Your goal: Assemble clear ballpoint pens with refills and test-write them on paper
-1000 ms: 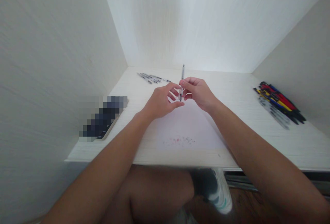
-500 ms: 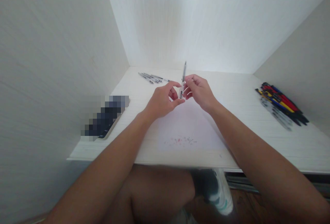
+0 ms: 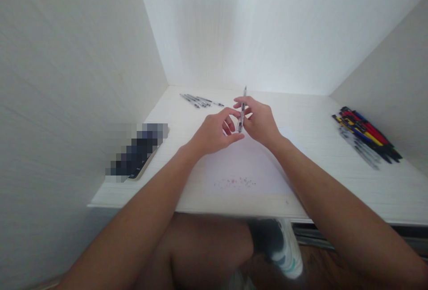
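Observation:
A clear-barrelled pen (image 3: 243,107) is held nearly upright above a sheet of white paper, its point upward. My right hand (image 3: 262,118) grips its barrel from the right, the forefinger reaching across behind the upper part. My left hand (image 3: 216,132) curves in from the left, with the thumb at the pen's lower end and the forefinger against its middle. Under the hands lies the paper (image 3: 234,165), with small dark and reddish marks near its front edge. Behind my left hand, several clear pens (image 3: 195,100) lie on the white desktop.
At the right is a pile of pens (image 3: 366,134) in red, yellow, blue and black, with several clear pens (image 3: 359,147) beside it. A phone (image 3: 143,165), partly pixelated, lies at the left. White panels (image 3: 214,36) enclose the desktop on three sides.
The pen has shifted slightly down and right with both hands. My right hand's fingers have moved up and across the barrel.

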`<state>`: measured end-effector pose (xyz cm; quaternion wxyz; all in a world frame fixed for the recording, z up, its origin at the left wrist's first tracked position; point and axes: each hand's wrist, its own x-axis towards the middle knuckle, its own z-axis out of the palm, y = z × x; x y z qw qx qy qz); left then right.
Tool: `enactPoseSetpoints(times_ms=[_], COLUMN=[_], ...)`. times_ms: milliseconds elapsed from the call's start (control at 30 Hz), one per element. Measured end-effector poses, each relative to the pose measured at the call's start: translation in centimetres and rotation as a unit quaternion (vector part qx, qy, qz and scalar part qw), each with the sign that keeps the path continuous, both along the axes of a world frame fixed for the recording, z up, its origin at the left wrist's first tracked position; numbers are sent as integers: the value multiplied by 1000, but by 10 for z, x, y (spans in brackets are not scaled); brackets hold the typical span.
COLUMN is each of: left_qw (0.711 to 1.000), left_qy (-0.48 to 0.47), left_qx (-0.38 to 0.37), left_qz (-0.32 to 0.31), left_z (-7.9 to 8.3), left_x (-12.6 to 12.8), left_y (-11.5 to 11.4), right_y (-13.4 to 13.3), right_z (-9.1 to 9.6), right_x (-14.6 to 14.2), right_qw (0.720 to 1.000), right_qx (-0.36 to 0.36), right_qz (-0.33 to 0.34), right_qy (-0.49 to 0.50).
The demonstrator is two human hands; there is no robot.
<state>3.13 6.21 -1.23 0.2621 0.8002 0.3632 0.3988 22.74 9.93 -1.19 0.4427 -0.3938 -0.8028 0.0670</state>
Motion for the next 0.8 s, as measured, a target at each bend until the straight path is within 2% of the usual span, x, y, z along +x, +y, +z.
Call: enactPoseSetpoints(times_ms=[100,233,333,433,567,667,800], left_qw=[1000,994,987,978,962,954,948], left_qy=[27,98,150,192,247,273,297], left_qx=[-12,-28,-41,-74,-111,-115,-105], left_qz=[2,40,53,46,37,40,35], left_z=[0,-1,0,2,7,6,1], left_x=[-1,-1,-2,-3,-4,-3,-2], left_y=[0,1,1,0,-3,-3,1], right_y=[0,-5,-8,-8,-7,-2,6], right_z=[1,8,11,11,10,8,-2], right_x=[3,2,-2,-4,-6,-6,-2], right_qw=[1000,998,993,976,937,916,905], right_qx=[-5,-31,-71,-162,-265,-310,-337], right_qz=[-28,-50,-67,-42,6,1,-18], right_qy=[5,4,68,141,228,255,258])
